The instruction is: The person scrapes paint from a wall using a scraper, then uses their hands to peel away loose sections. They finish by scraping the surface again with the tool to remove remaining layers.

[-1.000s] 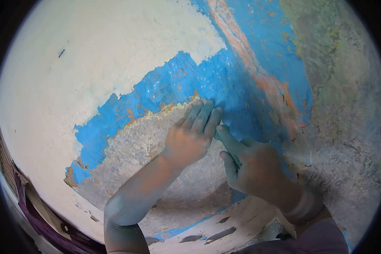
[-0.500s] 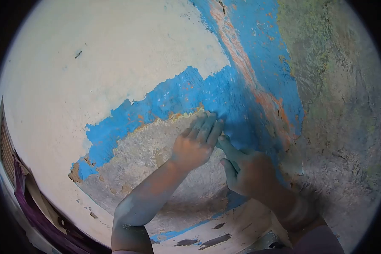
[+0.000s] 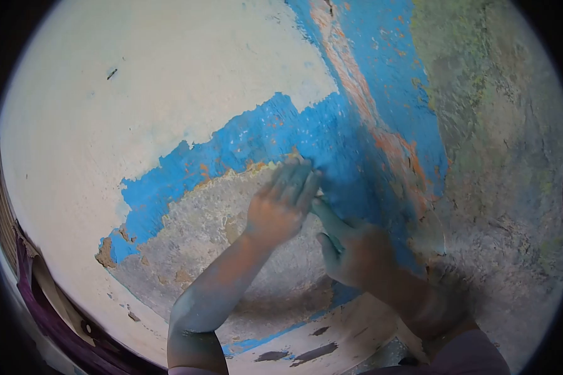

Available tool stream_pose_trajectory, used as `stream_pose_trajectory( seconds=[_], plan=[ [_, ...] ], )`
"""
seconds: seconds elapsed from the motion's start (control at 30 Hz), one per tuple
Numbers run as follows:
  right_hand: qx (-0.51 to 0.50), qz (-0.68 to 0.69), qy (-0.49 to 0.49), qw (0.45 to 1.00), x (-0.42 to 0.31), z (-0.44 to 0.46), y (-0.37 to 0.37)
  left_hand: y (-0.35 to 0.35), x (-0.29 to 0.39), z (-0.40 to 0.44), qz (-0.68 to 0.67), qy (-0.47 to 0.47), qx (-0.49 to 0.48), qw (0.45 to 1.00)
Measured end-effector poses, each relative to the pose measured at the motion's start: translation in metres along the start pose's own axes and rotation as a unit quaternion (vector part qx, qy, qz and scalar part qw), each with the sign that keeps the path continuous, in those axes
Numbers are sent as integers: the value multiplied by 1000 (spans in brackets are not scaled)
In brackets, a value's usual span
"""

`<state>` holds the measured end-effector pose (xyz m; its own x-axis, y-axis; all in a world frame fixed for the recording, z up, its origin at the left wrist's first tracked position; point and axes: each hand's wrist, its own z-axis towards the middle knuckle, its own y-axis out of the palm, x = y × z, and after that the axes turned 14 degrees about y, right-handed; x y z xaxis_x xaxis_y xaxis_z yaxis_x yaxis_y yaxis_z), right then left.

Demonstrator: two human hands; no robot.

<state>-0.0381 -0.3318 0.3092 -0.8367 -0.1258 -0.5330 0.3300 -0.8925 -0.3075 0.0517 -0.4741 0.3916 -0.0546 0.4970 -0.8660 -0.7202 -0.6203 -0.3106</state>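
Note:
My left hand [image 3: 276,206] lies on the peeling wall, its fingers stretched out side by side. Their tips meet the ragged upper edge of the bare grey plaster [image 3: 200,225], where it borders the blue paint [image 3: 256,134]. The left thumb is out of sight. Close against it on the right is my right hand [image 3: 360,250], index finger pointing at the left fingertips and thumb held apart. Its other fingers curl under, out of view. A small pale spot shows between the hands; whether it belongs to a tool I cannot make out.
Cream paint [image 3: 106,125] covers the upper left of the wall. An orange-pink streak [image 3: 350,75] runs down the corner, beside a rough grey-green wall [image 3: 494,125]. Purple cloth [image 3: 34,287] hangs at lower left. Dark patches [image 3: 313,354] mark the pale surface below.
Both hands have shifted slightly left along the wall, staying close together. The whole view has also moved a little, so the wall appears higher and further left.

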Motion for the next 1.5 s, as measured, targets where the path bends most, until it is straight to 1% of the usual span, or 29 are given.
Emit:
stream_pose_trajectory(
  seconds=[0.07, 0.13, 0.23, 0.37, 0.47, 0.53, 0.57, 0.6, 0.63, 0.67, 0.7, 0.73, 0.77, 0.8, 0.83, 0.9, 0.93, 1.0, 1.03, 1.1, 1.13, 1.17, 1.2, 1.23, 1.27, 1.33, 1.4, 1.47, 1.5],
  plan=[
    [-35, 6, 9, 999, -4, -2, -2, 0, 2, -5, -30, -23, -1, 999],
    [-14, -24, -7, 1000, 3, -3, 13, 3, 2, -7, -14, 3, -2, 1000],
    [-1, 0, -17, 1000, 16, -7, 23, 6, 4, -8, 4, 14, -7, 1000],
    [-8, 6, -15, 1000, 11, -12, 10, 4, 9, -11, -13, -4, -1, 1000],
    [-28, 43, 21, 998, 13, -20, 7, -3, 14, -16, -58, -13, 40, 997],
    [-68, 241, 49, 967, 16, -24, 0, -22, 21, -19, -88, -47, 87, 991],
    [-73, 241, 50, 966, 16, -26, -4, -30, 30, -18, -88, -52, 85, 991],
    [-123, 359, 129, 916, 15, -28, -8, -38, 44, -16, -178, -166, 165, 956],
    [-171, 468, 207, 842, 13, -30, -11, -43, 58, -16, -260, -277, 240, 893],
    [-176, 469, 212, 839, 11, -30, -12, -46, 70, -19, -381, -312, 257, 832],
    [-207, 507, 238, 802, 8, -26, -13, -41, 79, -16, -382, -316, 253, 831],
    [-238, 541, 264, 762, 6, -23, -13, -34, 90, -11, -515, -375, 310, 705],
    [-241, 539, 268, 761, 6, -21, -10, -30, 96, -9, -626, -420, 359, 551],
    [-253, 555, 287, 739, 6, -19, -6, -30, 92, -6, -684, -460, 298, 481],
    [-265, 570, 304, 716, 6, -16, -3, -19, 86, -8, -683, -463, 300, 478],
    [-273, 552, 304, 727, 4, -5, 0, 12, 71, -14, -812, -442, 232, 304],
    [-278, 536, 300, 738, 3, -1, 2, 16, 64, -6, -810, -444, 234, 305],
    [-261, 524, 290, 757, -2, 4, 2, 21, 55, 16, -817, -444, 299, 215],
    [-239, 512, 282, 775, -3, 5, 1, 22, 54, 20, -817, -442, 302, 214],
    [-245, 485, 263, 797, -2, 5, -7, 25, 51, 28, -776, -460, 365, 229],
    [-250, 460, 245, 816, -1, 4, -9, 27, 51, 31, -779, -456, 366, 227],
    [-247, 458, 246, 818, 2, 1, -8, 29, 51, 34, -777, -454, 388, 200],
    [-215, 415, 204, 860, 5, -4, -4, 29, 51, 37, -774, -452, 409, 172],
    [-182, 370, 161, 897, 8, -6, 0, 28, 50, 41, -776, -449, 410, 168],
    [-181, 365, 162, 898, 10, -5, 2, 25, 48, 45, -774, -462, 406, 151],
    [-83, 261, 35, 961, 10, -4, 10, 25, 47, 48, -770, -476, 404, 132],
    [-66, 259, 39, 963, 10, -3, 15, 29, 48, 48, -773, -464, 419, 106],
    [-47, 256, 40, 965, 7, 0, 16, 32, 48, 46, -777, -449, 429, 106],
    [-47, 214, 67, 974, 2, 1, 12, 32, 48, 46, -780, -436, 435, 108]
  ],
)
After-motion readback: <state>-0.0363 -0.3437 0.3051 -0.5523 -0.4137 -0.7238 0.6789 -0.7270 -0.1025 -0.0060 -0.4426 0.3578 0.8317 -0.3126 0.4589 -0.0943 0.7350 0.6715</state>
